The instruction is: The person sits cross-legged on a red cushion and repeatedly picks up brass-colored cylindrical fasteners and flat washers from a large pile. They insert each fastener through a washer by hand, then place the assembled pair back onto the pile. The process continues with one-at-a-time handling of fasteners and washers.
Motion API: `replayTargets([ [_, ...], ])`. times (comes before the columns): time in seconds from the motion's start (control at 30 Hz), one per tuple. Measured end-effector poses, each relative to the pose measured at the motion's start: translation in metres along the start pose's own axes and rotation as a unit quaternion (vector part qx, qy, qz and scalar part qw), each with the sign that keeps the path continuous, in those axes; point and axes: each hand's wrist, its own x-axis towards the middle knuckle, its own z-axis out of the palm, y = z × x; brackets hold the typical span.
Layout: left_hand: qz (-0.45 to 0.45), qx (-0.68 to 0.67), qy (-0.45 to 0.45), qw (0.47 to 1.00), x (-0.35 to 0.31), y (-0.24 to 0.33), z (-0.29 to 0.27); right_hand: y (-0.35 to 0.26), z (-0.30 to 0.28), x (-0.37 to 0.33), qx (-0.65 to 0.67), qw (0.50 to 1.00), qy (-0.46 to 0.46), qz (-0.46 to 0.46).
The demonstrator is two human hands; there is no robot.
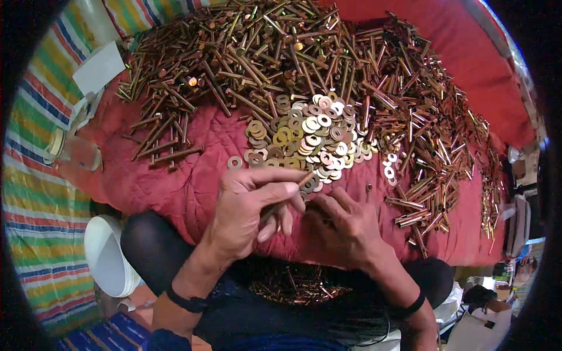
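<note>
My left hand (243, 207) pinches a threaded bolt (305, 179) between thumb and forefinger, its coppery threaded end pointing up and right. The other fingers of that hand curl beneath. Close beside it, my right hand (349, 225) is bent down over the red cloth with its fingers curled in; whatever they hold is hidden. Just beyond both hands lies a heap of flat washers (316, 131), silver and yellowish. A small dark nut-like piece (369, 187) rests by the right hand's knuckles.
A large pile of bolts (246, 52) covers the far side of the red cloth (208, 131). Slim metal sleeves (433, 158) are heaped on the right. More metal pieces (298, 285) lie below, between my legs. A white bucket (108, 257) and a clear jar (82, 153) stand left.
</note>
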Motion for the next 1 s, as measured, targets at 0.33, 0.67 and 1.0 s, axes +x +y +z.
replayTargets([
  [0.33, 0.007, 0.05, 0.033, 0.998, -0.001, -0.012, 0.009, -0.015, -0.007, 0.005, 0.042, 0.998, 0.002, 0.042],
  [0.67, 0.038, 0.149, 0.0, 0.988, -0.006, -0.015, 0.008, -0.016, -0.035, 0.006, 0.29, 0.914, 0.051, 0.278],
  [1.0, 0.258, 0.398, 0.009, 0.88, -0.007, -0.043, 0.018, -0.009, -0.038, -0.002, 0.205, 0.962, 0.035, 0.177],
])
